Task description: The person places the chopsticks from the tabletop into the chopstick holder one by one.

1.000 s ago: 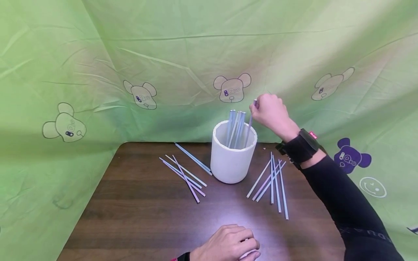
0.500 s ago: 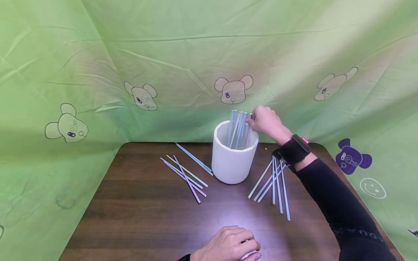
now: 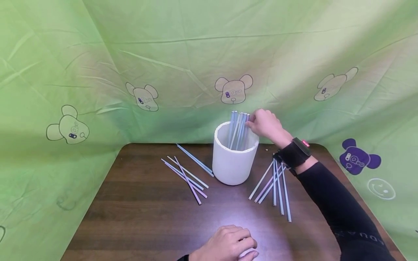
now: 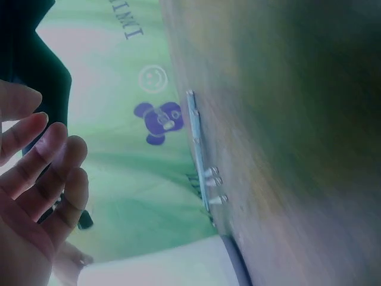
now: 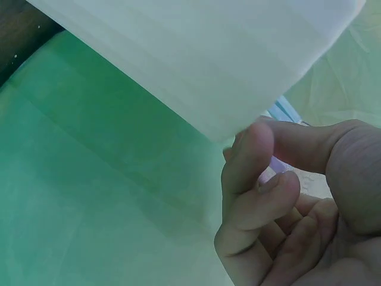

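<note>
A white cylindrical pot (image 3: 232, 163) stands upright at the back of the table, with several pale blue and whitish thin sticks (image 3: 236, 130) leaning inside it. My right hand (image 3: 266, 125) is at the pot's right rim, where thumb and fingertips pinch the top of a purple stick (image 3: 247, 117) whose lower part is down inside the pot. In the right wrist view, the purple stick (image 5: 277, 165) shows between the fingers, next to the pot's wall (image 5: 196, 65). My left hand (image 3: 226, 243) rests near the front of the table, its fingers loosely curled and holding nothing in the left wrist view.
Left of the pot, several loose blue, whitish and purple sticks (image 3: 189, 177) lie crossed on the brown table (image 3: 147, 224). Another group of sticks (image 3: 274, 185) lies on the right, partly under my right wrist. A green printed cloth (image 3: 183, 72) hangs behind.
My right hand has come down and slightly left, lowering the purple stick deeper into the pot and closer to the other sticks. The left hand has stayed in place.
</note>
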The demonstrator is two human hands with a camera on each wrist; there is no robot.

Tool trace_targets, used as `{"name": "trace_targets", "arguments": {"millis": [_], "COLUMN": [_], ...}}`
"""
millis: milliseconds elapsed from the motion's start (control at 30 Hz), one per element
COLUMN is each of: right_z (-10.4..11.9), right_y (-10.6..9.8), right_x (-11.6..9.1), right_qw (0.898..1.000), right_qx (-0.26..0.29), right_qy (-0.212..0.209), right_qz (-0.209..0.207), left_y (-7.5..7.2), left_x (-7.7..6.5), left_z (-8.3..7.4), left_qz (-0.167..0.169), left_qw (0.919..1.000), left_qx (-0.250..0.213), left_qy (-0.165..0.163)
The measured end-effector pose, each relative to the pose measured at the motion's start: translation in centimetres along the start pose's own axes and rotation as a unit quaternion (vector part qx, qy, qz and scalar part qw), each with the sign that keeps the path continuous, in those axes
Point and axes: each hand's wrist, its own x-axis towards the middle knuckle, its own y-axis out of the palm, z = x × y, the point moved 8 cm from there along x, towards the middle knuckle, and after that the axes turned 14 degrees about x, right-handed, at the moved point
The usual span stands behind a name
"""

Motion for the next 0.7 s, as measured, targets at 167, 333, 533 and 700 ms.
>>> {"name": "trace_targets", "arguments": {"millis": [167, 333, 533, 700], "right_z": [0.4, 1.2, 2.1, 3.2], "right_y": [-1.1, -1.4, 0.2, 2.2], "right_x": [-1.7, -4.3, -8.6, -12.3], "right_qw": [0.998, 0.994, 0.989, 0.979], "right_qx": [-0.018, -0.030, -0.039, -0.048], "right_qy": [-0.021, -0.054, -0.106, -0.174], "right_qz": [-0.048, -0.092, -0.097, -0.096], "left_y": [0.5, 1.0, 1.5, 1.8], "left_x": [-1.0, -2.6, -5.8, -7.8], "left_z": [1.9, 5.1, 10.3, 13.5], "left_qz": [0.033, 0.078, 0.161, 0.200], "left_qw": [0.9984, 0.9914, 0.9632, 0.9375], "left_qx": [-0.001, 0.065, 0.170, 0.242], "left_qy": [-0.045, -0.084, -0.133, -0.150]}}
